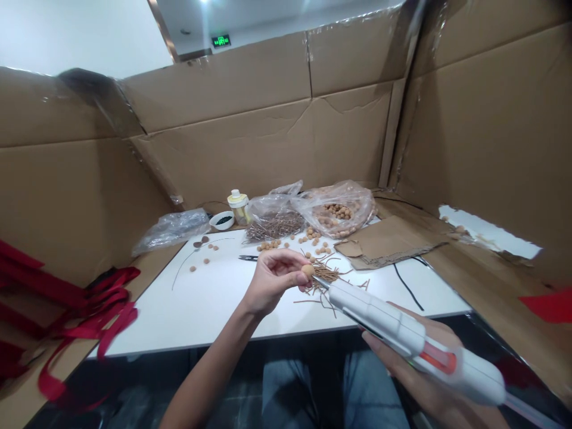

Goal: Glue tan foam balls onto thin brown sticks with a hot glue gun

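Between the thumb and fingers of my left hand point(279, 275) is a small tan ball point(308, 271). My right hand point(415, 357) grips a white glue gun point(379, 310), mostly from behind and below, so some fingers are hidden. The metal nozzle of the gun points at the ball and seems to touch it or nearly so. Just beyond lies a pile of thin brown sticks point(328, 272) on the white table point(214, 304). Loose tan balls point(269, 245) are scattered past my left hand, and the dark tips of a tool point(248, 258) show beside it.
Along the back stand a bag of sticks point(274, 220), a bag of balls point(337, 208), a bottle point(238, 205) and a white bowl point(222, 220) of dark bits. A cardboard piece point(391, 241) lies right, red ribbon point(107, 322) left. Cardboard walls point(268, 131) enclose the table.
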Motion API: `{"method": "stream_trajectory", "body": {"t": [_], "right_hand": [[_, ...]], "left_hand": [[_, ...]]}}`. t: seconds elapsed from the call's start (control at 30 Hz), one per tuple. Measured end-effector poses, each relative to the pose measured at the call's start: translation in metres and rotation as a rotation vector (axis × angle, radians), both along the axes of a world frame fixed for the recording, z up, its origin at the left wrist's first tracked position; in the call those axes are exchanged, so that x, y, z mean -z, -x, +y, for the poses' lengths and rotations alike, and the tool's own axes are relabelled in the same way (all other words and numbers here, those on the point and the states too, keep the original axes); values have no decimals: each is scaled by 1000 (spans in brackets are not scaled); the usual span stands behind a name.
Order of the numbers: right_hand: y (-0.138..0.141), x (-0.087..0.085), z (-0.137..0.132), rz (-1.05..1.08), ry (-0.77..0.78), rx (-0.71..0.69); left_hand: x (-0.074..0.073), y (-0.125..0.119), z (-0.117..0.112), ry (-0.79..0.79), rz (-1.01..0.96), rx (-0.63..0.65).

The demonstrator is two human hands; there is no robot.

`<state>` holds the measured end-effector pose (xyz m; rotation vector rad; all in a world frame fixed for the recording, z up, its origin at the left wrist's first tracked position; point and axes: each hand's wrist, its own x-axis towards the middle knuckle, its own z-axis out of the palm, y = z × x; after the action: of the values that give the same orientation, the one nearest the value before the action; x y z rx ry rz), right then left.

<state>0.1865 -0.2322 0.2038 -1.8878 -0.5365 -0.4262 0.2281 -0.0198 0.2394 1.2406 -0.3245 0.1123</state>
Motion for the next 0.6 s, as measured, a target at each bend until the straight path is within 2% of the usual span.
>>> {"method": "stream_trajectory", "body": {"t": [0.17, 0.3, 0.43, 0.6], "right_hand": [[-4, 4, 2, 85, -29, 13], [-10, 5, 5, 337, -105, -73], [-12, 7, 3, 531, -140, -202], [-6, 22, 4, 636, -108, -211]], "left_hand": [[4, -14, 6, 2, -26, 93], [8, -20, 9, -25, -90, 135], [9, -17, 11, -125, -154, 115], [9, -12, 13, -227, -239, 62]]}}
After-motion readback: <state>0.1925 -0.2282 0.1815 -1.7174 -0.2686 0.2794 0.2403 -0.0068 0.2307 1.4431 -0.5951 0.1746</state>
